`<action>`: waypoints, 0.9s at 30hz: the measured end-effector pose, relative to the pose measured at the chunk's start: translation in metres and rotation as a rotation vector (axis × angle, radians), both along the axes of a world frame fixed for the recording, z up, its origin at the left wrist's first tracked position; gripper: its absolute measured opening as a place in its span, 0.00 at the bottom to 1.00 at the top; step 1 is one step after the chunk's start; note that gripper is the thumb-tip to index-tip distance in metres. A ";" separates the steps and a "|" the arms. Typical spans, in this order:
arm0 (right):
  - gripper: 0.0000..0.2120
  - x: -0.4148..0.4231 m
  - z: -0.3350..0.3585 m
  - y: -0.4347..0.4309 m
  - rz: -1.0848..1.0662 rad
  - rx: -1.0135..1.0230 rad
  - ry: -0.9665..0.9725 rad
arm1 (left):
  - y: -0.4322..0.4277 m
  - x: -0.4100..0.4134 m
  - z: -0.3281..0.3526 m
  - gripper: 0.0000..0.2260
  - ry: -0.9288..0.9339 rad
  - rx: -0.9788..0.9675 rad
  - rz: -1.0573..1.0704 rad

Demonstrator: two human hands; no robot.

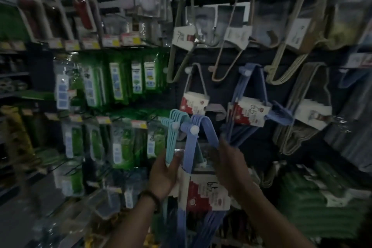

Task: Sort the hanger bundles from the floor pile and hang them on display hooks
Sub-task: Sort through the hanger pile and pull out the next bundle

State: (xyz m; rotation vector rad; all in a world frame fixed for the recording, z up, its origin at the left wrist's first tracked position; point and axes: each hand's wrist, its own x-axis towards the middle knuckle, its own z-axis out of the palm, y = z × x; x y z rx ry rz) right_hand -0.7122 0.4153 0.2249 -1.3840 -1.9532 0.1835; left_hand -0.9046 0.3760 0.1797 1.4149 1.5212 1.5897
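Note:
A blue hanger bundle (203, 127) with a red and white card label (205, 191) hangs over a display hook tipped with a white ball (194, 129). Beside it on the left a light teal hanger bundle (174, 125) hangs on another hook. My left hand (164, 173) grips the left sides of the two bundles, thumb on the blue one. My right hand (229, 161) holds the right arm of the blue bundle just above the label. More blue hangers trail down below the label, partly hidden in the dark.
Other hanger bundles fill the dark panel: a blue one (249, 94), a white one (194, 94), beige ones (233, 32) above, grey ones (308, 110) at right. Green packaged goods (118, 82) hang on hooks to the left. Green hangers (314, 197) lie low right.

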 end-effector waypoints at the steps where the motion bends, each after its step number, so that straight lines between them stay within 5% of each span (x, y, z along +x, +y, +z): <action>1: 0.09 0.010 0.007 0.004 -0.014 0.030 -0.016 | 0.010 0.004 0.006 0.10 0.056 0.018 -0.006; 4: 0.08 0.040 0.031 0.015 -0.063 0.097 -0.071 | 0.038 0.015 0.027 0.04 0.174 0.053 -0.027; 11: 0.08 0.096 0.090 0.038 -0.203 0.139 -0.230 | 0.091 0.044 0.078 0.12 0.356 0.155 0.055; 17: 0.04 0.117 0.124 0.047 -0.318 0.233 -0.310 | 0.118 0.061 0.126 0.09 0.594 0.205 0.134; 27: 0.04 0.131 0.130 0.057 -0.231 0.269 -0.321 | 0.143 0.085 0.172 0.08 0.708 0.190 0.222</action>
